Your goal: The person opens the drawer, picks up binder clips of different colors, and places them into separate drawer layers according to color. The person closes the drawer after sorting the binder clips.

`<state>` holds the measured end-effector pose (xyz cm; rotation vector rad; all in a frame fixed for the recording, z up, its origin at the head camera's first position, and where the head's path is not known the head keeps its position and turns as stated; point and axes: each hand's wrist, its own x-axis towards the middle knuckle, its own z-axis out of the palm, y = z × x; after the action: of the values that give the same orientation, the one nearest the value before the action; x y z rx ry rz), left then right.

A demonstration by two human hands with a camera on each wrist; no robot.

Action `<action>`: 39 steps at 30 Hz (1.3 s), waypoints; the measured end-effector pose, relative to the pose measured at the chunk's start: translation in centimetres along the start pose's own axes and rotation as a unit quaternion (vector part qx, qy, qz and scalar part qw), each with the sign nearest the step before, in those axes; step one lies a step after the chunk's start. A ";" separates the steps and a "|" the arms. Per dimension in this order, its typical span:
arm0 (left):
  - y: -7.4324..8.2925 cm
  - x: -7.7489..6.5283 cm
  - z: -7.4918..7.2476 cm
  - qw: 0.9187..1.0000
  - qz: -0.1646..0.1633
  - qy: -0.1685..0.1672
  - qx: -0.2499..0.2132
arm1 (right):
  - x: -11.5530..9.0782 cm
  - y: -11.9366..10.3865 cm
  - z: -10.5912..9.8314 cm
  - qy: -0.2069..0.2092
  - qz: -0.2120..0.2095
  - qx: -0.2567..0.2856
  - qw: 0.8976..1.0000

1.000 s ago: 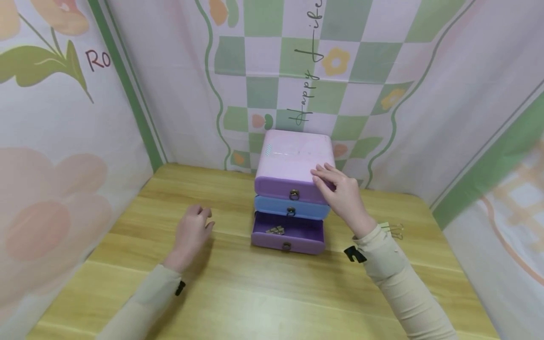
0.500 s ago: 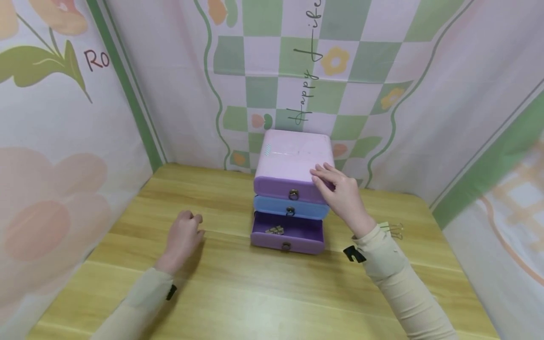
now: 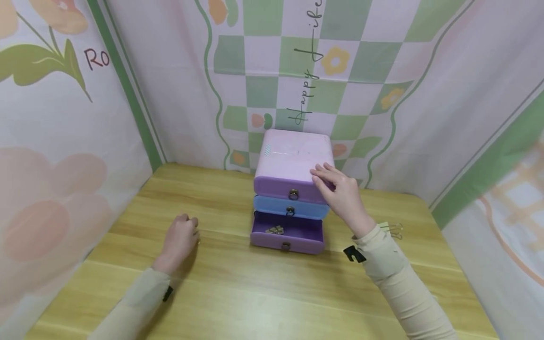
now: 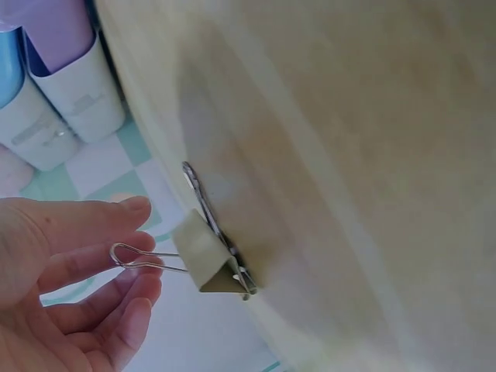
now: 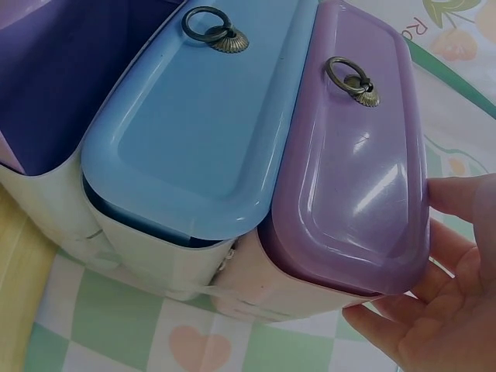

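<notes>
My left hand [image 3: 178, 241] is low over the left part of the table. In the left wrist view its thumb and bent fingers [image 4: 128, 291] surround the wire handle of an olive binder clip [image 4: 205, 256], which stands on the table. The thumb looks apart from the handle. A small drawer cabinet [image 3: 297, 156] has a purple top drawer [image 3: 274, 188], a blue middle drawer [image 3: 272, 205] and a pulled-out purple bottom drawer [image 3: 263, 241]. My right hand [image 3: 344, 196] rests with extended fingers on the cabinet's top right corner.
Small olive clips [image 3: 275, 230] lie inside the bottom drawer. More binder clips [image 3: 393, 230] lie right of the cabinet, partly behind the right sleeve [image 3: 386, 255]. A patterned curtain [image 3: 263, 56] hangs behind the wooden table [image 3: 263, 293].
My left hand has moved left and slightly down, to the binder clip on the table. The right hand has stayed on the cabinet's corner. The drawers look unchanged.
</notes>
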<state>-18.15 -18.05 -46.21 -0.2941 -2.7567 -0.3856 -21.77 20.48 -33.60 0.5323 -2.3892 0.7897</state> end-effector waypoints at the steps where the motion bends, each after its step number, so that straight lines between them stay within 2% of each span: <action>1: 0.0 0.0 0.0 1.000 -0.003 0.000 0.000 | 0.0 0.0 0.0 0.001 -0.001 0.000 1.000; 10: -0.8 0.1 0.5 1.000 -0.011 0.001 -0.003 | -0.1 0.0 -0.2 -0.005 0.003 -0.010 1.000; 25: -0.6 0.2 -0.8 0.998 -0.043 -0.033 -0.017 | -0.1 0.0 -0.1 -0.005 -0.002 -0.002 1.000; 29: -0.7 0.1 -0.9 0.999 -0.039 -0.014 -0.014 | -0.2 0.1 -0.1 -0.001 -0.003 0.000 1.000; 34: -0.9 0.2 -0.9 0.999 -0.024 0.025 0.005 | -0.1 0.1 0.0 -0.001 0.000 -0.001 1.000; 39: -1.1 0.3 -0.8 0.999 -0.022 0.029 0.006 | -0.1 0.0 -0.1 -0.004 0.001 0.000 1.000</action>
<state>-18.47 -19.29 -45.59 -0.2149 -2.7121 -0.3820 -21.68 20.58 -33.60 0.5332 -2.3979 0.7898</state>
